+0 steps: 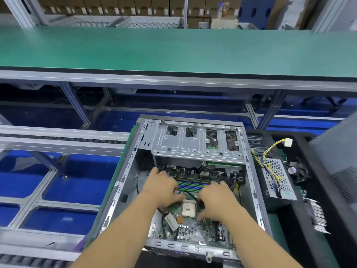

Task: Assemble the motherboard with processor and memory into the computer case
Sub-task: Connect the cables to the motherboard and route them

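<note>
Head view: both hands reach into an open computer case lying on its side. Left hand and right hand rest on the motherboard, fingers spread and bent, on either side of the square processor; whether either grips anything cannot be told. Blue and green memory slots run just beyond the hands. A perforated power supply with yellow wiring lies just right of the case. Beyond the case stretches a green conveyor belt, with cardboard boxes behind it.
</note>
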The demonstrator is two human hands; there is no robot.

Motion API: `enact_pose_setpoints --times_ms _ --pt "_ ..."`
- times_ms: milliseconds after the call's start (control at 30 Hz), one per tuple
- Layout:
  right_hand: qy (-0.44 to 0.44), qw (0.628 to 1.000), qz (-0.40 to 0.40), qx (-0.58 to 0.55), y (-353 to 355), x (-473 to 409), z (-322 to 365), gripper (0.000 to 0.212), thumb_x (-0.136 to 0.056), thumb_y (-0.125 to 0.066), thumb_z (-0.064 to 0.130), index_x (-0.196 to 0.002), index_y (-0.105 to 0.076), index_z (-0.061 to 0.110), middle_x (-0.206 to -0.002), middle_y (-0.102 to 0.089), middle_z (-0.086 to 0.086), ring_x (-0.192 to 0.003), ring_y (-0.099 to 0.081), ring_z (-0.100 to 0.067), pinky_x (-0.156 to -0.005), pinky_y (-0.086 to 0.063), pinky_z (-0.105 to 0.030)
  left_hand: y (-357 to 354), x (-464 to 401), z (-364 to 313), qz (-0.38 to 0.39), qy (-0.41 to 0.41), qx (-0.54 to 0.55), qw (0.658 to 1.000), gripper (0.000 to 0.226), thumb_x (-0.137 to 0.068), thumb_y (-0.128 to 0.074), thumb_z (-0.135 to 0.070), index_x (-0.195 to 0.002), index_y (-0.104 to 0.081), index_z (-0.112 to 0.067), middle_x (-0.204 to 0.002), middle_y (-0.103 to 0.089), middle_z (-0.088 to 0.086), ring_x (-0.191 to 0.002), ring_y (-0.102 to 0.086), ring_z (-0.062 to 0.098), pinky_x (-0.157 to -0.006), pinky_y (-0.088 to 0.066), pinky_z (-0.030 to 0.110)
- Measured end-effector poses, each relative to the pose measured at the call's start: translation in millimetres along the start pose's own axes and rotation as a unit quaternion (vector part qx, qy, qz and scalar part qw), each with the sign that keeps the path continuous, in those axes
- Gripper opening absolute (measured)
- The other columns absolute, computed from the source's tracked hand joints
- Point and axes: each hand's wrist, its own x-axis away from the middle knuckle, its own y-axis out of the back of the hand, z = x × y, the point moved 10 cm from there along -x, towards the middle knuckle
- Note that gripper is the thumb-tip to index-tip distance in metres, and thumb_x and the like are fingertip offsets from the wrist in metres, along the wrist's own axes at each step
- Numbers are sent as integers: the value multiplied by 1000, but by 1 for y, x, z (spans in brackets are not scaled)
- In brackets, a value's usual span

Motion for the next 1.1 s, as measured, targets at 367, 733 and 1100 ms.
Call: enact_pose_setpoints --times_ms 367,733,1100 --pt "-82 982 -165 32 27 -16 8 24 -89 -54 4 -111 -63 7 -125 -45 -16 -110 -44 -36 -90 -41 -43 11 -18 28 -93 124 20 988 27 -98 -53 -44 -110 -64 -23 -108 -66 1 -107 -55 24 -93 -33 40" --pt "-38 982 -151 -104 15 -21 8 27 -98 -47 11 -122 -59 13 -110 -62 -4 -94 -60 -27 -69 -49 -36 12 -20 35 -131 94 113 980 19 -91 -61 -34 -93 -73 -19 -98 -64 3 -109 -49 26 -84 -45 36" --pt "-80 978 -182 -65 12 -58 -18 44 -109 -35 39 -143 -47 13 -139 -56 -8 -110 -64 -29 -83 -53 -43 5 -22 50 -142 143 236 951 21 -92 -64 -39 -95 -63 -18 -90 -56 -1 -83 -62 23 -60 -38 29"
